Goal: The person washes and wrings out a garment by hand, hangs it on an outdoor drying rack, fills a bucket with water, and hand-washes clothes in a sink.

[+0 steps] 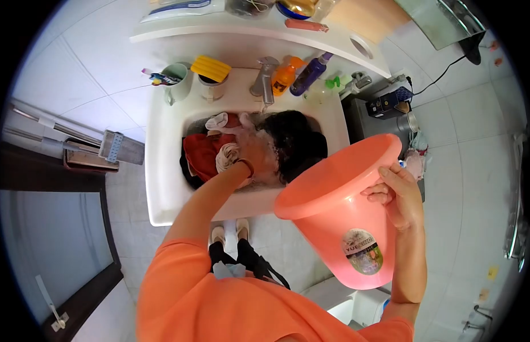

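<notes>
My right hand point(400, 196) grips the side of a pink plastic bucket point(339, 196) near its rim. The bucket tilts over the front right corner of the white washbasin point(153, 188), its mouth toward the basin. Down in the basin, my left hand point(258, 157) reaches into foamy water among wet clothes; its fingers are hidden by water and splashing. Red cloth point(205, 154) lies left of that hand, with a twisted cream cloth point(227, 156) close by the wrist. Black clothing point(293, 139) fills the basin's right side.
A faucet point(266, 80) stands at the basin's back edge. Beside it are an orange bottle point(285, 77) and a purple bottle point(311, 74). To the left stand a toothbrush cup point(176, 82) and a yellow sponge point(210, 68) on another cup. A shelf point(248, 25) overhangs the back.
</notes>
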The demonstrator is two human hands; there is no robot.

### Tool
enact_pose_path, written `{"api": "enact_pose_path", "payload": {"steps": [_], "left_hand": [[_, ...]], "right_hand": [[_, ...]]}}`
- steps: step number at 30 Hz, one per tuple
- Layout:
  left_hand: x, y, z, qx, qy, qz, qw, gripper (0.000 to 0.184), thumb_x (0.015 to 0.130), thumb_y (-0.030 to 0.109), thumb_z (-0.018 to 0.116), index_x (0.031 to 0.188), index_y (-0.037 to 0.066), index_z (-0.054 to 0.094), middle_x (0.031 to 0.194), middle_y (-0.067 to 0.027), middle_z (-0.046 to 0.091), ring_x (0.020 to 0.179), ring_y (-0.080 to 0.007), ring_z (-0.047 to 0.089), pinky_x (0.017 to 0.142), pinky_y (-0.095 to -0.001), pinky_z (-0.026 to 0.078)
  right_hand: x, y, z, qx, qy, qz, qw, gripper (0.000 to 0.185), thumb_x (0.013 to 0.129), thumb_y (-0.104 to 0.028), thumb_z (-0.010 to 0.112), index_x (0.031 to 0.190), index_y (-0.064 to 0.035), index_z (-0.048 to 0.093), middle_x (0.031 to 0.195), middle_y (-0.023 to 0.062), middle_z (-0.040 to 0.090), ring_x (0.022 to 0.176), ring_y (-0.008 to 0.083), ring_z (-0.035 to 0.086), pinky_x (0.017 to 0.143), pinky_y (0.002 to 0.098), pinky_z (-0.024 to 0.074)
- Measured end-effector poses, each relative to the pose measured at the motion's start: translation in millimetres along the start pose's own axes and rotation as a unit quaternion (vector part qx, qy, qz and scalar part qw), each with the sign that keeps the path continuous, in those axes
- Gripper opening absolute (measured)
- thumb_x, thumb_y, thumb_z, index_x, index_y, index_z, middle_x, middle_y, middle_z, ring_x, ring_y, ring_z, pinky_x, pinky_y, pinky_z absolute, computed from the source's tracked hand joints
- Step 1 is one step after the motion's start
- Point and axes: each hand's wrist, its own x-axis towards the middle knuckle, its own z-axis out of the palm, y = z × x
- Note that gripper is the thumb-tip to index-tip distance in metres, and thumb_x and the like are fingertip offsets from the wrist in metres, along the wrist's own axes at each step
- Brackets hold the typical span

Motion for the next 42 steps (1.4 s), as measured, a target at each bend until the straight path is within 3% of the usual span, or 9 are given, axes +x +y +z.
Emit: {"api": "enact_pose_path", "payload": {"steps": [5, 11, 20, 24, 27, 29, 33, 40, 42], "left_hand": [[-26, -58, 16, -0.049, -0.021, 0.226, 0.973, 0.048, 0.073, 0.034, 0.056, 0.113, 0.010, 0.046, 0.113, -0.0085, 0.045, 0.116, -0.0270, 0.034, 0.091, -0.0422, 0.034], [-34, -47, 28, -0.033, -0.116, 0.138, 0.983, 0.034, 0.077, 0.021, 0.050, 0.108, 0.007, 0.048, 0.101, -0.0100, 0.055, 0.091, -0.0274, 0.056, 0.067, -0.0386, 0.049], [12, -15, 42, 0.027, -0.134, 0.089, 0.987, 0.018, 0.077, 0.016, 0.049, 0.083, 0.008, 0.065, 0.091, -0.0127, 0.061, 0.084, -0.0243, 0.060, 0.067, -0.0345, 0.048], [24, -17, -10, 0.109, -0.145, 0.190, 0.965, 0.026, 0.074, 0.029, 0.057, 0.093, 0.011, 0.062, 0.093, -0.0107, 0.059, 0.089, -0.0233, 0.057, 0.072, -0.0392, 0.046], [48, -5, -39, -0.143, -0.031, 0.084, 0.986, 0.040, 0.073, 0.036, 0.059, 0.104, 0.011, 0.056, 0.085, -0.0069, 0.057, 0.092, -0.0235, 0.053, 0.078, -0.0399, 0.044], [83, -1, -24, -0.072, 0.065, 0.120, 0.988, 0.065, 0.073, 0.054, 0.054, 0.125, 0.020, 0.040, 0.126, -0.0153, 0.037, 0.116, -0.0365, 0.034, 0.082, -0.0594, 0.033], [88, 22, -8, -0.101, -0.110, 0.048, 0.988, 0.087, 0.067, 0.071, 0.044, 0.136, 0.025, 0.017, 0.142, -0.0115, -0.005, 0.129, -0.0379, -0.007, 0.092, -0.0658, 0.014], [47, 61, 58, -0.039, -0.129, 0.137, 0.981, 0.080, 0.073, 0.057, 0.052, 0.135, 0.018, 0.021, 0.142, -0.0132, 0.000, 0.128, -0.0375, -0.006, 0.096, -0.0617, 0.014], [53, 62, 58, -0.071, -0.156, 0.136, 0.976, 0.071, 0.075, 0.044, 0.057, 0.132, 0.012, 0.028, 0.138, -0.0137, 0.018, 0.126, -0.0304, 0.017, 0.100, -0.0459, 0.023]], "right_hand": [[11, -3, -12, -0.006, -0.035, -0.008, 0.999, 0.029, 0.081, -0.013, 0.053, 0.106, -0.0005, 0.045, 0.087, 0.0127, 0.061, 0.063, 0.0182, 0.063, 0.050, 0.0196, 0.0517], [22, -9, -6, -0.019, -0.046, 0.008, 0.999, 0.029, 0.081, -0.013, 0.053, 0.106, -0.0012, 0.045, 0.087, 0.0124, 0.061, 0.064, 0.0179, 0.063, 0.052, 0.0200, 0.0519], [36, -16, -1, -0.029, -0.036, 0.020, 0.999, 0.028, 0.080, -0.016, 0.054, 0.104, -0.0031, 0.046, 0.078, 0.0108, 0.061, 0.063, 0.0180, 0.063, 0.053, 0.0216, 0.0513], [44, -15, -9, -0.022, -0.047, 0.031, 0.998, 0.024, 0.080, -0.015, 0.054, 0.100, -0.0037, 0.047, 0.076, 0.0104, 0.061, 0.063, 0.0182, 0.063, 0.053, 0.0218, 0.0515], [43, -14, -8, -0.041, -0.025, 0.040, 0.998, 0.023, 0.080, -0.016, 0.055, 0.097, -0.0034, 0.048, 0.076, 0.0106, 0.061, 0.063, 0.0182, 0.063, 0.053, 0.0226, 0.0520], [39, -12, -6, -0.034, -0.041, 0.031, 0.998, 0.025, 0.080, -0.016, 0.055, 0.100, -0.0030, 0.047, 0.076, 0.0109, 0.061, 0.063, 0.0183, 0.063, 0.053, 0.0233, 0.0525], [26, -12, 2, -0.013, -0.031, 0.017, 0.999, 0.021, 0.083, -0.013, 0.052, 0.098, 0.0000, 0.050, 0.073, 0.0126, 0.062, 0.059, 0.0180, 0.063, 0.048, 0.0223, 0.0524], [26, -13, -4, -0.009, -0.029, 0.012, 0.999, 0.024, 0.082, -0.014, 0.053, 0.101, 0.0010, 0.049, 0.072, 0.0126, 0.062, 0.059, 0.0177, 0.063, 0.048, 0.0224, 0.0524], [28, -14, -4, -0.026, -0.013, 0.041, 0.999, 0.025, 0.082, -0.014, 0.053, 0.102, 0.0013, 0.049, 0.072, 0.0126, 0.062, 0.059, 0.0173, 0.063, 0.048, 0.0220, 0.0524]]}}
